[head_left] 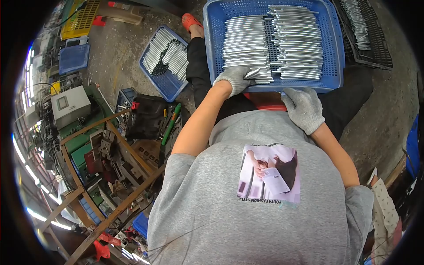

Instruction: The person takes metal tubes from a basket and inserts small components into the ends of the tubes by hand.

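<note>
Shiny rods (298, 44) lie in two long stacks inside a big blue basket (334, 44). The left hand (232, 81), in a gray glove, has its grip closed around a few rods near the basket's near left corner. The right hand (305, 109) is by the near rim; I can't tell if its grip is closed. Left of the basket, a smaller blue tray (167, 89) holds more rods.

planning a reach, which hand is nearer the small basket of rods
Left. The left hand is right of the small basket, at the near-left corner of the big basket; the right hand is farther right, by its near edge.
</note>
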